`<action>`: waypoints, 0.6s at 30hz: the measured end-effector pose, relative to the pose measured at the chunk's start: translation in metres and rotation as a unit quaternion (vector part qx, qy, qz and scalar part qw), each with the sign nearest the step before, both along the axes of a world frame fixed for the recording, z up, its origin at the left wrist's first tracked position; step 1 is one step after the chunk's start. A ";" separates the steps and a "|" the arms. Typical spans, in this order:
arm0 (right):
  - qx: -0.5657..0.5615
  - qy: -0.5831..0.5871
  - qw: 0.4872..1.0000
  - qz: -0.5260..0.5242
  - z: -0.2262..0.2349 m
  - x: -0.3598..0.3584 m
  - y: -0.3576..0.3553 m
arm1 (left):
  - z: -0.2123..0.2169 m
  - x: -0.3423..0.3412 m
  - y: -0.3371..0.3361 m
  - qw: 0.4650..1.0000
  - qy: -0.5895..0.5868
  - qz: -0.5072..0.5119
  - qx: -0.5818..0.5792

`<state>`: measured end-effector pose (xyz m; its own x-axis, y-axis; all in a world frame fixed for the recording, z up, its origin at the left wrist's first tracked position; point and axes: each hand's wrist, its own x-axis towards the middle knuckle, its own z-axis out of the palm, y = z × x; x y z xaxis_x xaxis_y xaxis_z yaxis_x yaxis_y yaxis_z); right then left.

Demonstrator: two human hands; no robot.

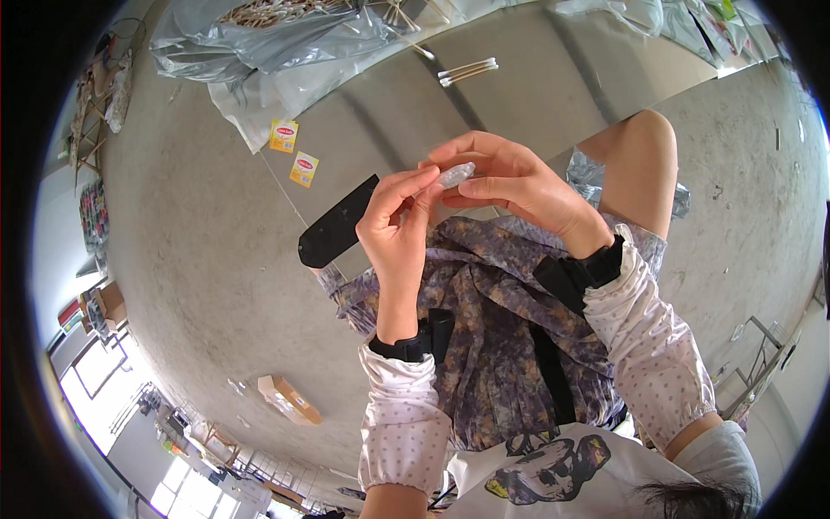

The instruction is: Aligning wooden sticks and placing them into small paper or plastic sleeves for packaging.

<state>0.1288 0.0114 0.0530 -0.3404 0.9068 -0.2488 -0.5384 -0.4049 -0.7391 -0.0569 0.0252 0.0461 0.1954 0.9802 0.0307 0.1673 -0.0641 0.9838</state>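
Above my lap, both hands meet at a small crumpled piece of clear plastic (456, 176), likely a little bag. Thumb and fingertips of my left hand (395, 212) pinch its left end. At the other end, the thumb of my right hand (523, 182) presses on it, the fingers curving behind. Whether anything is inside the plastic cannot be made out. A small bunch of cotton swabs (469, 72) lies on the metal tabletop (527, 86) beyond my hands.
A grey plastic bag (251, 60) with a heap of cotton swabs (277, 12) sits at the far left of the table. Two yellow-and-white cards (284, 136) lie by the left edge. A black flat piece (337, 227) juts out near my left hand. An open carton (290, 400) stands on the floor.
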 end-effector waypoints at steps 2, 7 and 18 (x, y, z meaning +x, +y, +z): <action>0.033 -0.011 0.998 -0.046 -0.012 -0.003 -0.002 | 0.000 0.004 -0.001 1.000 -0.024 0.015 -0.013; 0.057 -0.136 0.986 -0.084 -0.009 -0.008 0.001 | 0.001 0.009 0.001 0.996 -0.053 0.045 -0.053; 0.122 -0.235 0.954 -0.141 -0.009 -0.011 0.004 | -0.003 0.010 0.005 0.997 -0.072 0.025 -0.027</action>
<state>0.1181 0.0151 0.0444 0.0221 0.9963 -0.0834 -0.1861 -0.0778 -0.9794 -0.0464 0.0299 0.0430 0.1440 0.9896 0.0013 0.0267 -0.0051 0.9996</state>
